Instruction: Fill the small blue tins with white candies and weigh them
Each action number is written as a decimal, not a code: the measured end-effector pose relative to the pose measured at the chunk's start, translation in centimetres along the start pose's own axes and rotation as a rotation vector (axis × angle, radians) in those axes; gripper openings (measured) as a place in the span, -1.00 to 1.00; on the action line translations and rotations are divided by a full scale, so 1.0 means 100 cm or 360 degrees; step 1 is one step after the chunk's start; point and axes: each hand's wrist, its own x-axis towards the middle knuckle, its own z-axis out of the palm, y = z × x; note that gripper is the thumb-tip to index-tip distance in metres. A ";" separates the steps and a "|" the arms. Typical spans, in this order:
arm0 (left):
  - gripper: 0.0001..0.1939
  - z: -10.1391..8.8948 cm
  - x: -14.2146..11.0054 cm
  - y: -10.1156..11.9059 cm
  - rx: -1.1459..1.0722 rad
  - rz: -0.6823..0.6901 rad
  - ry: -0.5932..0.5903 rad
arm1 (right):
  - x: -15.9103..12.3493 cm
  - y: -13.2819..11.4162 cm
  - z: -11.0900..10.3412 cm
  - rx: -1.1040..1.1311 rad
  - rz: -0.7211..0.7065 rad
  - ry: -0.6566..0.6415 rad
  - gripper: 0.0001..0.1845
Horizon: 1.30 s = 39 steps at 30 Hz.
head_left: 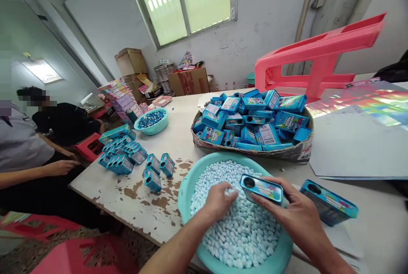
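Observation:
A turquoise basin (186, 199) full of small pale blue and white candies (242, 235) stands in front of me. My left hand (219, 201) reaches down into the candies with its fingers curled among them; the fingertips are partly buried. My right hand (291, 208) grips a blue candy tin (263, 189) by its sides above the basin. The tin lies tilted, and a dark round opening shows at its left end. Just right of that hand, a second blue tin (330, 204) with a similar round opening rests on the table.
Behind the basin, a cardboard tray (223, 148) is heaped with blue tins. Several more tins (119, 155) stand at the table's left. A small turquoise bowl (164, 125) holds shiny blue pieces. A pink stool (318, 48) lies at the back right. Another person sits at left.

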 end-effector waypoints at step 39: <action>-0.60 0.027 0.001 0.085 -0.0664 0.0305 0.0083 | 0.008 -0.029 0.040 -0.0093 -0.0300 -0.0349 -0.74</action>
